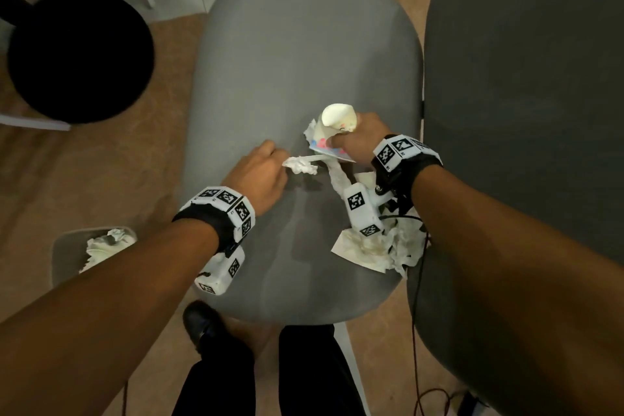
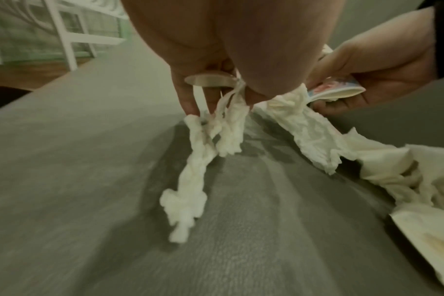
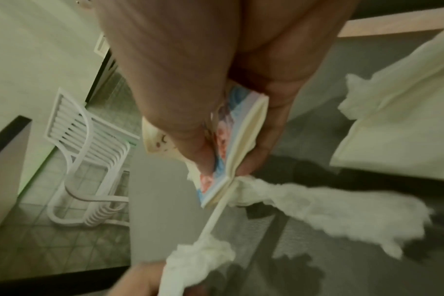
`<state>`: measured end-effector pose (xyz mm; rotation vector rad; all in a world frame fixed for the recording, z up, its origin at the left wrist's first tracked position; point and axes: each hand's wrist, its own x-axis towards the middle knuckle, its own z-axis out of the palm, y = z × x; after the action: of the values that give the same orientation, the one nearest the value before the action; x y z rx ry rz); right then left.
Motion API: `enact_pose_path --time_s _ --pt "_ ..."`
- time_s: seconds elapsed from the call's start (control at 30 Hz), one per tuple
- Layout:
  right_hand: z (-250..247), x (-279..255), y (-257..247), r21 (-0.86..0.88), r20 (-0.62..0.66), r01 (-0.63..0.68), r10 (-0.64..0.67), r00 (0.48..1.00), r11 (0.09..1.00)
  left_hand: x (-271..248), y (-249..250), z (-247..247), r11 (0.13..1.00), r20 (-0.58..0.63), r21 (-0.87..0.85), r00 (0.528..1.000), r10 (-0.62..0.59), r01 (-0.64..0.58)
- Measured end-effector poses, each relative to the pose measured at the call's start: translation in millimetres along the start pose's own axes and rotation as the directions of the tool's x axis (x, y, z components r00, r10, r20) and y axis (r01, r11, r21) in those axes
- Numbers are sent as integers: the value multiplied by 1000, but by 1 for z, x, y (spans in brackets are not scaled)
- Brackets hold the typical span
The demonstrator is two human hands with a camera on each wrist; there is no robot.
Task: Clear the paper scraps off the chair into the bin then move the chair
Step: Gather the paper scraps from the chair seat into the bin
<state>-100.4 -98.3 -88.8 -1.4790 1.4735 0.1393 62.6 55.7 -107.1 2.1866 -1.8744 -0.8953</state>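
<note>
The grey chair seat (image 1: 297, 61) fills the middle of the head view. My left hand (image 1: 282, 160) pinches a twisted white tissue scrap (image 1: 300, 166) just above the seat; in the left wrist view its strands (image 2: 205, 156) hang from my fingers (image 2: 188, 100). My right hand (image 1: 341, 138) grips a bundle: a cream rolled paper (image 1: 337, 116) and a pink-and-blue printed card (image 3: 223, 140), with a tissue strip (image 3: 330, 206) trailing from it. A pile of crumpled tissue (image 1: 381, 246) lies at the seat's front right edge. The bin (image 1: 64, 246) stands on the floor at lower left, with white paper (image 1: 108, 243) inside.
A black round stool (image 1: 77, 54) stands left of the chair, and a dark grey chair (image 1: 523, 78) crowds its right side. My black shoe (image 1: 202, 321) is at the seat's front edge. A cable (image 1: 415, 331) hangs from my right wrist. A white slatted chair (image 3: 89, 150) stands farther off.
</note>
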Motion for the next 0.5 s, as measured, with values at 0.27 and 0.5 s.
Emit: enact_pose_path --time_s 0.27,0.5 --pt "27 -22 -53 185 -66 72 -60 996 980 -45 -36 -17 977 -124 -202 987 -101 75" --pt "101 -45 -101 209 -41 110 -104 994 972 -102 -87 -31 920 -215 -363 947 -237 148"
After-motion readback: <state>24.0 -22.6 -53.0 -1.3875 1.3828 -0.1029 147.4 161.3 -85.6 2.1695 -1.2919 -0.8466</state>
